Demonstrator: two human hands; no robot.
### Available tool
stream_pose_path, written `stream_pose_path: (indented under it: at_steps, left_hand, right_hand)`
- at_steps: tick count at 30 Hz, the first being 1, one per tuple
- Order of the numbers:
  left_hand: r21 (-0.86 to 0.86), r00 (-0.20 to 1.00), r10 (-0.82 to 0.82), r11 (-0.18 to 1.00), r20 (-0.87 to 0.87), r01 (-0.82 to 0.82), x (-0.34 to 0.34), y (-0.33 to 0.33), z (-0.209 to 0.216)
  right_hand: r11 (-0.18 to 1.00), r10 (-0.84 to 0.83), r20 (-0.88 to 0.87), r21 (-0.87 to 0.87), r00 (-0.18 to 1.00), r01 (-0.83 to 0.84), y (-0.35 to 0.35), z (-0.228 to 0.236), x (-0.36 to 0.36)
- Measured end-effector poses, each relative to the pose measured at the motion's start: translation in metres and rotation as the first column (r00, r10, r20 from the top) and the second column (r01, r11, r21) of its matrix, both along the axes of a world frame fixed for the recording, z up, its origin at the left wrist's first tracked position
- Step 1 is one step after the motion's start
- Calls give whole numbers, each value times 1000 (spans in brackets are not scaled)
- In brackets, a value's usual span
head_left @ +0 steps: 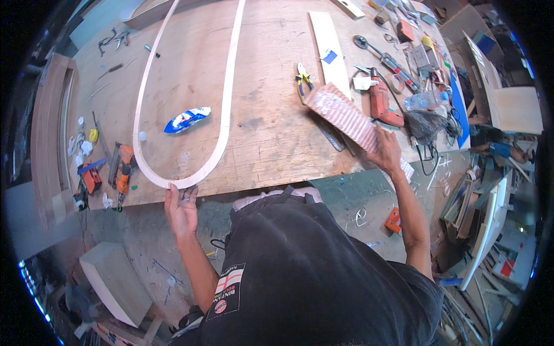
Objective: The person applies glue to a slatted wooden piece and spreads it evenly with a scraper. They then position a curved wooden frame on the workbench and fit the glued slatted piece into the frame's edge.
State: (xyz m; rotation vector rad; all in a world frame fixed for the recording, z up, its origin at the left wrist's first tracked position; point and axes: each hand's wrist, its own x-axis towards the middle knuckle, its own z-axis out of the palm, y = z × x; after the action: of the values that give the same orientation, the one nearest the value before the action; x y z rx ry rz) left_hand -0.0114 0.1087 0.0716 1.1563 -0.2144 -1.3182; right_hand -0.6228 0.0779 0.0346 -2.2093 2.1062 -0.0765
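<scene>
A pale U-shaped wooden strip (226, 98) lies on the plywood workbench (271, 138), its rounded end toward me. At that bend, by the bench's front edge, my left hand (182, 212) grips the strip with its fingertips. My right hand (385, 151) is closed on the near end of a striped, ridged pinkish-brown piece (343, 115), which looks like corrugated cardboard. That piece slants over a long pale board (328, 52) and some dark tools. Inside the U rests a crumpled blue-and-white packet (187, 120). Yellow-and-black pliers (303, 81) lie left of the board.
A red power tool (385, 101), a plastic bottle (424, 101) and other clutter crowd the bench's right side. An orange drill (123, 167) and a red tool (90, 179) sit at the left front corner. Wooden offcuts (461, 207) are piled beyond on the right.
</scene>
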Motion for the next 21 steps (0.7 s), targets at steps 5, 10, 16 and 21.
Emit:
stream_pose_path:
  at_steps: [5,10,16,21]
  left_hand:
    - [11,999,40,999,35,-41,-8,1,-4]
    - [-17,995,101,995,23,-101,-17,5,-9]
    - [-46,994,102,994,36,-101,-25,4,2]
    - [-24,993,15,1000,113,-12,-19,6,-12]
  right_hand:
    - [995,-83,60,68,995,79,-8,-6,-23]
    - [998,64,100,21,993,-66,-18,38,-18]
    - [926,250,186,240,950,-291,-58,93,41]
    - [701,525,275,397,805,-593,-117,65,137]
